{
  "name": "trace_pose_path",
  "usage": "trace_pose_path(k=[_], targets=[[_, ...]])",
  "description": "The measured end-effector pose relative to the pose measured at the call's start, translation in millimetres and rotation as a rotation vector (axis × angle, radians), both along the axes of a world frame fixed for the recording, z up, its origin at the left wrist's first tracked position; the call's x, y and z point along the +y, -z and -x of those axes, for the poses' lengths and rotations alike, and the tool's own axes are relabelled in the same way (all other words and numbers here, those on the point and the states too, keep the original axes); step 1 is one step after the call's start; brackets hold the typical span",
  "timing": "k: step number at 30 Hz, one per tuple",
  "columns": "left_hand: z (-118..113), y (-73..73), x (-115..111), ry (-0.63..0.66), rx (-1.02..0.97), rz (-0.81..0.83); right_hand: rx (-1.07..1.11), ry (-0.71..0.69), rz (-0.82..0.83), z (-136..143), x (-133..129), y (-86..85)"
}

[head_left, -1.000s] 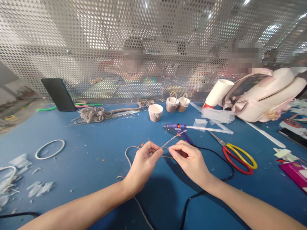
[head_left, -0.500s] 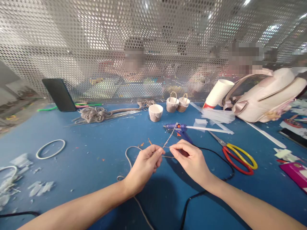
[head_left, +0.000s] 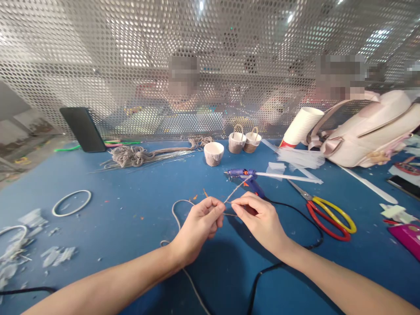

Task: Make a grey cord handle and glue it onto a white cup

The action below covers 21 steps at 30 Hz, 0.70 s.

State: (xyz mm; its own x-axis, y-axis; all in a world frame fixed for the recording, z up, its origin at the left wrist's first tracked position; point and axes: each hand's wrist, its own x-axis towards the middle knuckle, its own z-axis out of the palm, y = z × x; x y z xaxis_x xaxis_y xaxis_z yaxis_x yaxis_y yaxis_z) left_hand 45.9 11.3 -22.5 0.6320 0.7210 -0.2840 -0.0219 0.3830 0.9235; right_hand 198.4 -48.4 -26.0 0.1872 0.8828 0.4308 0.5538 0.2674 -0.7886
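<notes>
My left hand (head_left: 202,221) is closed in a pinch on the lower end of a thin cord-wrapped stem (head_left: 236,189), which slants up and to the right. My right hand (head_left: 259,218) pinches a strand of grey-beige cord close beside the left fingertips. A length of the same cord (head_left: 173,214) loops on the table left of my left hand and runs down under the forearm. Beyond the hands lies a blue glue gun (head_left: 241,173) with a long clear glue stick in it. The stem's upper tip overlaps the glue gun in view.
Three small wrapped cups, a plain one (head_left: 213,154) and two handled ones (head_left: 236,142), stand behind. Scissors (head_left: 328,214) lie right, below stacked paper cups (head_left: 302,126) and a pale backpack (head_left: 370,127). Left are a cord bundle (head_left: 127,156), a phone (head_left: 83,130) and a white ring (head_left: 71,203).
The upper tip of the wrapped stem has swung right and slightly down. Both hands keep their pinch in nearly the same place, and the view has shifted slightly.
</notes>
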Motion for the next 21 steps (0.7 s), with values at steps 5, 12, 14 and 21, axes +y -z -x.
trace_pose_path(k=[5, 12, 14, 21], targets=[[0, 1.0, 1, -0.003, -0.064, 0.083, 0.003, -0.011, 0.013, -1, 1, 2.1], [1, -4.7, 1, -0.046, -0.013, 0.015, 0.006, -0.037, 0.030, -2, 5, -3.8], [0, -5.5, 1, -0.084, -0.004, 0.000, 0.017, -0.061, 0.034, -1, 7, -5.5], [4, -8.2, -4, -0.124, -0.010, -0.024, 0.067, -0.112, 0.043, 0, 11, -6.9]])
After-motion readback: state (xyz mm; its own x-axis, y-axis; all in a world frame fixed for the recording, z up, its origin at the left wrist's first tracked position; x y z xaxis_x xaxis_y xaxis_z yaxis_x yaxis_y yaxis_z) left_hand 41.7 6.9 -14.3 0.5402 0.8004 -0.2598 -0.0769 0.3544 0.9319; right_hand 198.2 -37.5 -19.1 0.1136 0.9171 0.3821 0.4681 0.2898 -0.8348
